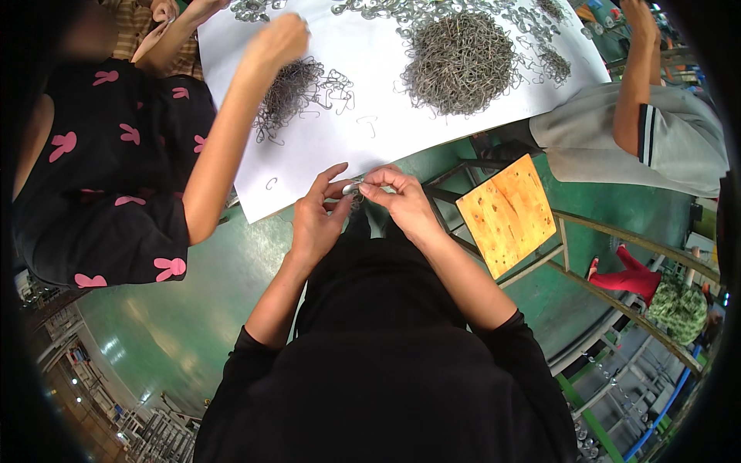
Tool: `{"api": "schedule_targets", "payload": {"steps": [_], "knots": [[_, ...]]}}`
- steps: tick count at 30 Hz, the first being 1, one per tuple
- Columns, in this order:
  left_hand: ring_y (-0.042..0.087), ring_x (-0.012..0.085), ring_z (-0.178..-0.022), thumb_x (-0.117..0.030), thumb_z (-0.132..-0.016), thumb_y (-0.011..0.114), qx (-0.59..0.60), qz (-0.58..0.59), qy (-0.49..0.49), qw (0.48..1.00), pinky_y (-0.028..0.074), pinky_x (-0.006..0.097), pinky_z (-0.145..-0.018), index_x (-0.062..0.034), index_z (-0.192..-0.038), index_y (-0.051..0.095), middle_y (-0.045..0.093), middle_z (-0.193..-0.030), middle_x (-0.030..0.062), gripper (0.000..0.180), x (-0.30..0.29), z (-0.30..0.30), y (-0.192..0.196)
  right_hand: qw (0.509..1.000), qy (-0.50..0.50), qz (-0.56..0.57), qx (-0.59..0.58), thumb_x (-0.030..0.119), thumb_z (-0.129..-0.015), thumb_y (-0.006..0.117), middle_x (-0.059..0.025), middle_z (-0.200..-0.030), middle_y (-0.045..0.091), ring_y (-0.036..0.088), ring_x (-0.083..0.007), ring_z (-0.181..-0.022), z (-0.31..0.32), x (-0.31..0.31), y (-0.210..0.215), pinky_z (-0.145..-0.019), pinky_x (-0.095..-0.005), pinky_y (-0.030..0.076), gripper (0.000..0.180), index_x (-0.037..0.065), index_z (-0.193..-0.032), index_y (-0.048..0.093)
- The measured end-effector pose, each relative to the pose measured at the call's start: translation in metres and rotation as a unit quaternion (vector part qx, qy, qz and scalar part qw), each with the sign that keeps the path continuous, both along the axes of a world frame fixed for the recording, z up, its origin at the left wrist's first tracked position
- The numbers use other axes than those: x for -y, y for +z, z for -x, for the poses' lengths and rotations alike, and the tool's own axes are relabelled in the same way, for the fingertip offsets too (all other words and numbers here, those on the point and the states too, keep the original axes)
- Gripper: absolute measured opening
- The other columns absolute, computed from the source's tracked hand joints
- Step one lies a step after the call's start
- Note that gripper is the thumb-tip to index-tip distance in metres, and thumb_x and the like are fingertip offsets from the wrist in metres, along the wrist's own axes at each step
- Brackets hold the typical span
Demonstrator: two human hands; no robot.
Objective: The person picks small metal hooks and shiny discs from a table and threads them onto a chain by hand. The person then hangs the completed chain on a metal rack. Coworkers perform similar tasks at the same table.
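Note:
My left hand [318, 216] and my right hand [399, 199] meet just off the near edge of a white table [386, 127]. Between their fingertips they pinch a small silvery metal piece [351, 187] with thin wire hooks hanging under it. A big heap of grey wire hooks [461, 62] lies on the table ahead of me. A smaller tangle of wire hooks [289, 89] lies to the left, under a co-worker's hand [279, 37].
A person in black with pink prints [116, 170] sits at my left, arm stretched over the table. Another person in grey [656, 131] sits at the right. A wooden-topped stool [509, 212] stands at my right on the green floor. Small metal rings [432, 9] line the table's far side.

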State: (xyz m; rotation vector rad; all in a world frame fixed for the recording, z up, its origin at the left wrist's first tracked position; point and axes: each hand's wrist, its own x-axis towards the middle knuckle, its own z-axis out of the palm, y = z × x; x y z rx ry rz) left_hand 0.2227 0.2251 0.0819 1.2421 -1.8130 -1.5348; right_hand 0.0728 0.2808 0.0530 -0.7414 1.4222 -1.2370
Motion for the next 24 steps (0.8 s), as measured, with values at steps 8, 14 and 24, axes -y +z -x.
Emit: {"api": "schedule_targets", "payload": {"steps": [8,14,24], "knots": [[0.066,0.0195,-0.083,0.004,-0.081,0.061,0.003,0.054,-0.035,0.998,0.053,0.029,-0.068,-0.0072,-0.128,0.050,0.067,-0.099,0.0149,0.049,-0.003,0.017,-0.001,0.989,-0.111,-0.008,-0.093,0.008,-0.081,0.067,-0.0052,-0.093,0.053,0.053,-0.0123,-0.074,-0.005,-0.004,0.012,-0.058,-0.0240,0.041,0.007,0.002,-0.083,0.063],[0.066,0.0225,-0.085,0.003,-0.080,0.062,0.005,0.107,-0.099,0.989,0.053,0.030,-0.070,-0.0083,-0.137,0.040,0.065,-0.107,0.0136,0.063,-0.004,0.028,-0.009,0.967,-0.214,0.049,-0.132,0.010,-0.081,0.065,-0.0078,-0.100,0.053,0.051,-0.0149,-0.076,-0.010,-0.009,-0.004,-0.061,-0.0260,0.042,0.008,0.004,-0.085,0.062],[0.064,0.0261,-0.088,-0.008,-0.086,0.058,-0.035,0.273,-0.064,0.959,0.054,0.031,-0.070,-0.0068,-0.106,0.066,0.064,-0.105,0.0161,0.021,0.155,0.131,-0.080,0.935,-0.196,0.102,-0.276,0.004,-0.079,0.066,-0.0104,-0.095,0.051,0.052,-0.0234,-0.090,0.009,-0.022,0.022,-0.080,-0.0318,0.042,0.006,0.002,-0.083,0.062]]}}
